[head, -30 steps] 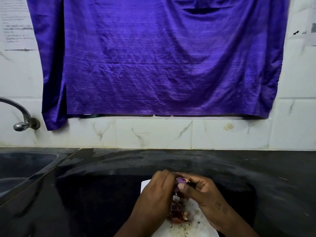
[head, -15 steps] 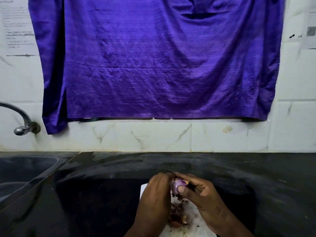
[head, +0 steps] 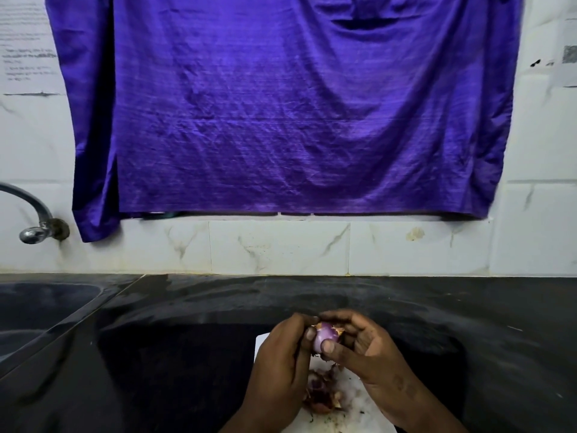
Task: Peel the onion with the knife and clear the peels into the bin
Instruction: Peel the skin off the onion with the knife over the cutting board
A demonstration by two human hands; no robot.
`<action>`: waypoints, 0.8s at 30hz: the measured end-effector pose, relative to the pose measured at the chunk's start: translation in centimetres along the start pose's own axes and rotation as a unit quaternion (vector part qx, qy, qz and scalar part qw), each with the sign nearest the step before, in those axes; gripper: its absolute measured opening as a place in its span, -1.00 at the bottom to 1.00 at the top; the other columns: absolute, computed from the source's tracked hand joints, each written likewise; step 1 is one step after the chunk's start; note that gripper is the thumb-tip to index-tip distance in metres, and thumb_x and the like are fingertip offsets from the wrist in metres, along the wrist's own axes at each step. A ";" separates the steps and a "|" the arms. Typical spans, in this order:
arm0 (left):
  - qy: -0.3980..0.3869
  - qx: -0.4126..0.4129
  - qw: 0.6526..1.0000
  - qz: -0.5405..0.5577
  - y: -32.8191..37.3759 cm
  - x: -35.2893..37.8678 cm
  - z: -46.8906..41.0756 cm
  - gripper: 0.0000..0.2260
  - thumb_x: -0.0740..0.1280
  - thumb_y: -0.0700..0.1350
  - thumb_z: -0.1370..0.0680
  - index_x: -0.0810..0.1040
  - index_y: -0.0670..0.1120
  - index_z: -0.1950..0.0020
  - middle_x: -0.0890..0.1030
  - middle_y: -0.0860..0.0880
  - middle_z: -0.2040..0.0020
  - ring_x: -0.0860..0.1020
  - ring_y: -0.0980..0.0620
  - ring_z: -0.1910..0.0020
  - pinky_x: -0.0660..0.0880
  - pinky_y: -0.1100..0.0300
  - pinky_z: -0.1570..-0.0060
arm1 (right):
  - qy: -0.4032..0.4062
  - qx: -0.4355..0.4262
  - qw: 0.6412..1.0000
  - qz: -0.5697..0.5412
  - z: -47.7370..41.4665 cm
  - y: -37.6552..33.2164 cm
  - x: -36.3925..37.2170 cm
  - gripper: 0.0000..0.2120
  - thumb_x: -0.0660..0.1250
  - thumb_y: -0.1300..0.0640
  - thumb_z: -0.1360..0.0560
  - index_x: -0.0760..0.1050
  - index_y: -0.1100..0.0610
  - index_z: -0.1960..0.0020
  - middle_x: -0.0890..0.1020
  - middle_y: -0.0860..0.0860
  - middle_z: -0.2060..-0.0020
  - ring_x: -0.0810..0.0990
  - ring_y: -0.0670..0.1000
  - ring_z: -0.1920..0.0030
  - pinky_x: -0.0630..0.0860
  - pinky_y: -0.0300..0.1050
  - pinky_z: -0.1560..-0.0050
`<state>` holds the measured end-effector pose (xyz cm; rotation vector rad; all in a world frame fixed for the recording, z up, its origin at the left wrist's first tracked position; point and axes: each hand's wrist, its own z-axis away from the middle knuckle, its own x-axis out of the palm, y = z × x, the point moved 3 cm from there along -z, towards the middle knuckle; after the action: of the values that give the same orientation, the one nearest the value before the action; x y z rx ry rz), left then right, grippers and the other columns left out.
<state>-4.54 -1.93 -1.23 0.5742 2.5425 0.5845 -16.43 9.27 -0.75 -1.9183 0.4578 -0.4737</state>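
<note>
**Two hands hold a small purple onion over a white board**

Low in the middle of the frame, a white board (head: 359,404) lies on the dark counter (head: 187,354). A little heap of brown and red peels (head: 321,395) sits on it, with small dark crumbs scattered round.

Just above the heap, both hands meet around the onion (head: 324,335). It is small, shiny and pale purple. Its long side runs nearly up and down, leaning a bit to the right at the top. Torn bits of dry brown skin stick out at its top end, which points away toward the wall. Some ragged skin hangs under it too.

The left hand (head: 281,370) is curled shut on the onion's left side, thumb tip pressed against it. The right hand (head: 368,354) wraps over the top and right side, and its thumb presses on the front of the onion. I cannot make out a knife in either hand; something dark shows behind the right thumb, but it is too hidden to tell.

Further back at the left edge of the frame is a dark sink (head: 40,307). I cannot tell what is in it. A shiny tap (head: 34,214) curves out of the wall above it.

Beyond the counter stands a white tiled wall (head: 281,248). A big purple cloth (head: 287,104) hangs over most of it. Papers with blurry print are stuck at the upper left (head: 25,45) and upper right.
</note>
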 end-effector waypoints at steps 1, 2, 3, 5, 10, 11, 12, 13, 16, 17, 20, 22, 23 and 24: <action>0.001 -0.001 1.000 -0.009 0.0 0.0 0.0 -0.82 0.16 0.00 -0.72 0.54 0.08 -0.03 0.61 0.14 0.12 0.61 0.06 0.12 0.55 0.07 0.16 | 0.001 0.000 1.000 -0.001 0.0 0.0 0.0 -0.61 0.57 0.24 -0.35 0.64 0.14 -0.17 0.71 0.20 -0.10 0.70 0.16 -0.11 0.64 -0.07 -0.02; 0.001 -0.001 1.000 -0.019 0.0 -0.1 0.1 -0.83 0.17 0.01 -0.71 0.53 0.09 -0.02 0.61 0.17 0.12 0.60 0.10 0.13 0.54 0.14 0.17 | 0.002 0.001 1.000 0.000 0.0 0.1 0.0 -0.62 0.57 0.24 -0.35 0.64 0.15 -0.15 0.72 0.20 -0.09 0.70 0.16 -0.09 0.64 -0.08 -0.01; 0.000 -0.001 1.000 -0.030 0.0 -0.1 0.1 -0.84 0.18 0.01 -0.71 0.52 0.10 -0.02 0.60 0.19 0.12 0.60 0.14 0.13 0.52 0.21 0.17 | 0.003 0.002 1.000 0.001 0.0 0.1 0.0 -0.63 0.57 0.23 -0.35 0.64 0.17 -0.14 0.72 0.20 -0.08 0.71 0.16 -0.07 0.64 -0.08 0.01; 0.000 -0.007 0.999 -0.043 0.0 -0.1 0.1 -0.88 0.20 0.00 -0.69 0.52 0.11 -0.04 0.61 0.21 0.09 0.61 0.18 0.11 0.54 0.22 0.16 | 0.007 0.003 1.000 0.001 0.0 -0.1 0.1 -0.61 0.60 0.18 -0.32 0.64 0.17 -0.13 0.72 0.21 -0.06 0.71 0.14 -0.02 0.64 -0.08 0.05; 0.024 -0.009 0.998 -0.056 0.3 0.1 0.0 -0.88 0.23 -0.07 -0.65 0.53 0.12 -0.09 0.64 0.21 0.03 0.63 0.21 0.11 0.60 0.15 0.17 | 0.013 0.001 1.000 -0.026 -0.1 -0.3 0.4 -0.40 0.71 -0.10 -0.14 0.68 0.12 -0.09 0.73 0.21 -0.04 0.73 0.18 0.00 0.66 -0.03 0.08; 0.029 -0.015 0.999 -0.040 0.3 0.0 0.0 -0.87 0.23 -0.09 -0.65 0.53 0.12 -0.08 0.65 0.20 0.05 0.65 0.19 0.12 0.60 0.19 0.17 | 0.009 0.002 0.999 -0.040 0.0 -0.3 0.5 -0.39 0.71 -0.09 -0.13 0.68 0.12 -0.09 0.73 0.22 -0.04 0.73 0.18 -0.02 0.66 -0.03 0.06; 0.036 -0.025 0.999 -0.022 0.3 -0.1 -0.1 -0.85 0.23 -0.14 -0.65 0.53 0.12 -0.06 0.66 0.18 0.08 0.66 0.16 0.13 0.59 0.23 0.18 | 0.003 0.003 0.998 -0.058 0.0 -0.3 0.5 -0.39 0.72 -0.07 -0.13 0.68 0.13 -0.10 0.72 0.23 -0.06 0.72 0.18 -0.04 0.66 -0.03 0.03; 0.043 -0.032 0.998 -0.014 0.2 -0.1 -0.1 -0.80 0.24 -0.20 -0.65 0.52 0.12 -0.04 0.66 0.16 0.12 0.66 0.13 0.16 0.58 0.26 0.18 | -0.003 0.003 0.997 -0.079 0.1 -0.4 0.6 -0.39 0.72 -0.04 -0.13 0.67 0.15 -0.11 0.72 0.25 -0.07 0.72 0.18 -0.07 0.66 -0.04 0.00; 0.040 -0.049 0.997 -0.040 -0.9 -0.2 0.1 -0.67 0.22 -0.32 -0.62 0.52 0.15 -0.03 0.62 0.14 0.16 0.62 0.09 0.17 0.56 0.15 0.17 | 0.000 0.001 0.991 -0.131 0.0 -0.6 0.4 -0.35 0.73 0.00 -0.14 0.65 0.21 -0.15 0.69 0.29 -0.13 0.70 0.21 -0.13 0.66 -0.03 -0.07; 0.034 -0.059 0.996 -0.053 -1.2 -0.2 0.1 -0.65 0.23 -0.34 -0.61 0.53 0.15 -0.03 0.60 0.15 0.16 0.60 0.09 0.16 0.55 0.13 0.15 | 0.007 0.001 0.989 -0.147 0.0 -0.6 0.3 -0.34 0.73 0.00 -0.15 0.64 0.23 -0.16 0.68 0.30 -0.14 0.69 0.23 -0.15 0.66 -0.01 -0.09; 0.014 -0.056 0.994 -0.091 -1.6 -0.1 0.1 -0.70 0.28 -0.28 -0.65 0.57 0.16 -0.04 0.58 0.21 0.10 0.59 0.13 0.06 0.49 0.25 0.08 | 0.014 0.000 0.987 -0.160 -0.1 -0.6 -0.1 -0.32 0.71 0.00 -0.18 0.61 0.23 -0.21 0.67 0.31 -0.18 0.68 0.25 -0.17 0.66 0.04 -0.13; 0.002 -0.040 0.993 -0.107 -1.1 -0.1 0.0 -0.77 0.24 -0.18 -0.67 0.58 0.15 -0.07 0.55 0.24 0.04 0.57 0.14 -0.01 0.45 0.30 0.03 | 0.019 0.006 0.991 -0.134 -0.1 -0.7 -0.1 -0.33 0.70 -0.06 -0.19 0.62 0.18 -0.20 0.68 0.28 -0.17 0.70 0.22 -0.13 0.67 0.02 -0.09; -0.001 -0.036 0.993 -0.112 -1.0 -0.2 0.0 -0.77 0.22 -0.17 -0.64 0.58 0.14 -0.08 0.55 0.24 0.02 0.56 0.14 -0.02 0.45 0.29 0.01 | 0.021 0.011 0.993 -0.115 0.0 -0.7 -0.1 -0.34 0.68 -0.10 -0.19 0.63 0.15 -0.20 0.69 0.26 -0.16 0.71 0.19 -0.09 0.67 0.00 -0.05; -0.002 -0.033 0.993 -0.116 -0.9 -0.2 0.0 -0.75 0.21 -0.18 -0.60 0.57 0.14 -0.08 0.54 0.24 0.02 0.55 0.14 -0.01 0.46 0.26 0.01 | 0.023 0.013 0.995 -0.098 0.0 -0.7 0.0 -0.35 0.66 -0.14 -0.21 0.63 0.13 -0.19 0.70 0.24 -0.14 0.71 0.16 -0.06 0.67 -0.02 0.00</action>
<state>-4.63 -2.83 -1.59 0.2500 2.5286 0.5777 -16.41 9.52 -0.08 -1.9390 0.2922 -0.6498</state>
